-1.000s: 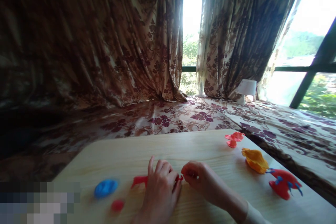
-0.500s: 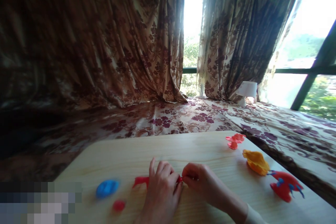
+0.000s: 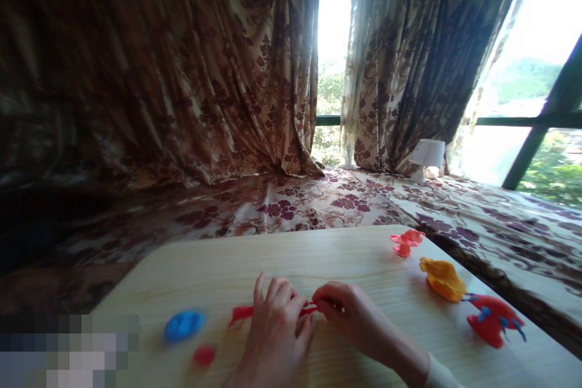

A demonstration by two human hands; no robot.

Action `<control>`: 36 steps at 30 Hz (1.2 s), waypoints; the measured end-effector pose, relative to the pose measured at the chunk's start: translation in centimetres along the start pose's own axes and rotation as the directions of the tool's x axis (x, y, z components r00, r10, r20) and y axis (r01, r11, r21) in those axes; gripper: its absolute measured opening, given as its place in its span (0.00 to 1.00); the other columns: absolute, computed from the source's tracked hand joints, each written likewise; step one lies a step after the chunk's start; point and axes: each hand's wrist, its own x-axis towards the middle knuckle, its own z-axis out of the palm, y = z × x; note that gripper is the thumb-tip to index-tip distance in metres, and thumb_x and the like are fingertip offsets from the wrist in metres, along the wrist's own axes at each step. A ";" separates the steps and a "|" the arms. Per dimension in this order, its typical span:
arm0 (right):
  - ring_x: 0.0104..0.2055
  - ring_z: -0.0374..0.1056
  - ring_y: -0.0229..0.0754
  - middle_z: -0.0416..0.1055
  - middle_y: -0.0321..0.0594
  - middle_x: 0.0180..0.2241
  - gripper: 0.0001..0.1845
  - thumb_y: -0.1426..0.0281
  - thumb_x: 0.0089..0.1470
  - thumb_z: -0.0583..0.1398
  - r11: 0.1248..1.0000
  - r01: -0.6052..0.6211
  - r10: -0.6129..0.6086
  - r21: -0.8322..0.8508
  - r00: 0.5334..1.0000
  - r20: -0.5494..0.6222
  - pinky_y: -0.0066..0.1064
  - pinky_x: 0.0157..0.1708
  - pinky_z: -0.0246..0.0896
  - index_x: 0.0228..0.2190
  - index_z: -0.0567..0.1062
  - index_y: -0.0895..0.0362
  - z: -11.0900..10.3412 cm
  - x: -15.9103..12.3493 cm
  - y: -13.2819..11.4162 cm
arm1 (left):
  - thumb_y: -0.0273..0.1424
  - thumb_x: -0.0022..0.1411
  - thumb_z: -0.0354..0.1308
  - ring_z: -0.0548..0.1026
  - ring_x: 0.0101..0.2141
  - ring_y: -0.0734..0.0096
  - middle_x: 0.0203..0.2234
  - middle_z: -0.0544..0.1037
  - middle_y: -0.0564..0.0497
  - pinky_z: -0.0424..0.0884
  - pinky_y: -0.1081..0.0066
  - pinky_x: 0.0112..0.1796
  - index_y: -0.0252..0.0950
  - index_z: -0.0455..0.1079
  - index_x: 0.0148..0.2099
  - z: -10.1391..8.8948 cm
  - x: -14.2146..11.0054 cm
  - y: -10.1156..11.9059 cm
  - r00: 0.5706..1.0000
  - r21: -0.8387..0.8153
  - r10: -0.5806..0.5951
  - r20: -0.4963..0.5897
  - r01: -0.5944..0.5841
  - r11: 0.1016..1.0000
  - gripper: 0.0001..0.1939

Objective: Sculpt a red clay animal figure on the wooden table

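Note:
A long piece of red modelling clay lies across the tabletop, its flared end showing to the left of my hands. My left hand covers its middle, the curled fingers gripping it against the board while one finger sticks up. At the clay's right end, my right hand is closed in a pinch on the thin tip. Between the two hands a short stretch of the red clay looks split into narrow strands. The parts beneath my left palm and inside the right fingertips are hidden.
Left of my hands lie a blue clay disc and a small red lump. Along the right edge of the wooden table stand a coral clay figure, a yellow one and a red-and-blue one. A white lamp sits behind.
My left hand has shifted slightly left, so more of the red clay shows between the hands. My right hand keeps its pinch at the tip, almost in place.

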 end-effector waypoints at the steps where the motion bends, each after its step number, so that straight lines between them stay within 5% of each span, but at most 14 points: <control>1: 0.25 0.62 0.35 0.72 0.35 0.23 0.13 0.77 0.50 0.53 1.000 0.009 -0.009 -0.001 1.000 0.003 0.23 0.26 0.53 0.26 0.78 0.59 0.0 0.0 0.0 | 0.27 0.54 0.57 0.69 0.37 0.66 0.29 0.73 0.55 0.50 0.46 0.55 0.41 0.72 0.30 0.0 0.0 0.0 1.000 0.004 0.004 0.003 -0.004 1.000 0.05; 8: 0.25 0.63 0.34 0.71 0.35 0.24 0.14 0.82 0.41 0.54 1.000 -0.005 0.005 -0.015 1.000 0.019 0.23 0.26 0.54 0.26 0.77 0.58 0.1 -0.1 0.0 | 0.25 0.56 0.54 0.69 0.36 0.68 0.28 0.72 0.55 0.50 0.44 0.54 0.40 0.71 0.28 0.0 0.1 -0.1 1.000 0.010 0.023 0.000 -0.023 1.000 0.07; 22: 0.25 0.64 0.36 0.72 0.35 0.21 0.12 0.79 0.47 0.54 0.999 -0.021 0.024 0.040 0.997 -0.073 0.24 0.25 0.55 0.25 0.77 0.59 -0.3 0.1 1.2 | 0.24 0.54 0.55 0.69 0.35 0.67 0.27 0.72 0.54 0.53 0.45 0.54 0.40 0.70 0.27 -0.1 0.1 -0.1 0.999 0.011 0.029 -0.013 -0.029 1.000 0.07; 27: 0.22 0.62 0.34 0.70 0.34 0.19 0.09 0.78 0.44 0.55 0.986 -0.075 0.083 0.148 0.995 -0.046 0.23 0.23 0.53 0.23 0.75 0.60 0.0 0.2 1.5 | 0.30 0.51 0.60 0.70 0.38 0.64 0.30 0.73 0.53 0.51 0.43 0.54 0.42 0.73 0.33 0.5 0.3 0.3 0.999 -0.016 0.037 -0.038 -0.037 0.999 0.04; 36: 0.26 0.64 0.35 0.71 0.36 0.23 0.12 0.81 0.43 0.53 0.986 -0.047 0.048 0.159 0.999 -0.005 0.24 0.27 0.56 0.27 0.75 0.60 -1.1 -0.2 1.1 | 0.28 0.58 0.53 0.69 0.38 0.66 0.29 0.73 0.54 0.48 0.42 0.55 0.40 0.71 0.29 0.7 0.6 0.9 0.998 0.055 0.055 0.007 -0.055 0.997 0.07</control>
